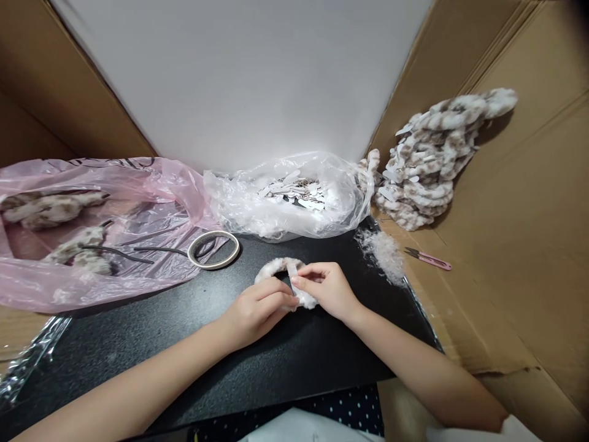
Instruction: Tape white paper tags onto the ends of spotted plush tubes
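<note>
A fluffy white and brown ring (273,267) lies on the black table in front of me, partly covered by my fingers. My left hand (260,309) is closed on its near side, with the fingertips inside the loop. Between the thumb and fingers of my right hand (332,290) is a narrow whitish strip (292,271), which crosses the ring's right side. The strip looks like tape or a tag; I cannot tell which. Its lower end is hidden by my fingers. Beyond my left hand lies a roll of tape (235,253).
At the left, a pink plastic bag (179,184) holds furry pieces with dark cords. A clear bag (234,205) of white tags lies at the back. Fluffy rings (432,159) are piled at the right, near loose fluff (386,255) and pink thread snips (432,260). Cardboard walls (515,258) flank the table.
</note>
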Demonstrator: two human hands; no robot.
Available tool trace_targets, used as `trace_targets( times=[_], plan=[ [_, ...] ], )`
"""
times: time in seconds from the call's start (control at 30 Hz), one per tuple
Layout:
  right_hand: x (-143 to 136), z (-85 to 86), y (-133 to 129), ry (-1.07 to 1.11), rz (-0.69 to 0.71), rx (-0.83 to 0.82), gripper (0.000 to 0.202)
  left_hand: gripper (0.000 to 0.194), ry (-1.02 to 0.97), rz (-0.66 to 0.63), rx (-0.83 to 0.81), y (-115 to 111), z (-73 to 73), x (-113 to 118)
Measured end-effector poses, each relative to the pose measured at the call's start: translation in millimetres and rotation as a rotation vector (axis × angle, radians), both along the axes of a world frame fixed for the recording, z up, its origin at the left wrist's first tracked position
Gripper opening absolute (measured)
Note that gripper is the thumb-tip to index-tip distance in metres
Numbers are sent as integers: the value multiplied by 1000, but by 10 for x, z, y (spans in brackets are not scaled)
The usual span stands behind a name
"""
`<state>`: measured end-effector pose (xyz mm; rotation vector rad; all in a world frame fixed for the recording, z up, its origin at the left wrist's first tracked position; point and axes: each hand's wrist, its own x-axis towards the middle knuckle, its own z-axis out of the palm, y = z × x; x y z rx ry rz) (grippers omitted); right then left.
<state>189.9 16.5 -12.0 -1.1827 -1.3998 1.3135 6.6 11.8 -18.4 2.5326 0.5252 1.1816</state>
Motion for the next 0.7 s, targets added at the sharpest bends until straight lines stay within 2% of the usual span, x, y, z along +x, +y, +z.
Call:
trace_targets(
  times=[0.1,0.2,0.33,0.4,0.43,0.5,0.57,0.63,0.7],
  plan=[
    [-3,32,-18,-87,30,56,10,12,35,-47,2,-1,-36,1],
    [-16,43,-57,-131,-33,277,8,12,-15,-41,-104,-21,-40,30],
    [-30,-1,-98,-136,-116,610,15,8,-131,174,-332,-55,-4,80],
    [-33,-29,-102,-151,-113,681,17,9,-164,236,-429,-66,7,91],
    [-34,-39,-99,-153,-112,685,17,10,-169,223,-485,-69,9,91],
    [-31,-41,-83,-121,-115,612,14,11,-162,171,-598,-70,14,86],
    [-15,-21,-52,-43,-102,454,7,9,-173,169,-670,-70,25,82],
    [21,17,-12,34,-13,253,4,9,-199,191,-705,-70,44,82],
    [71,60,28,95,124,65,15,9,-229,196,-748,-68,62,87]
  ],
)
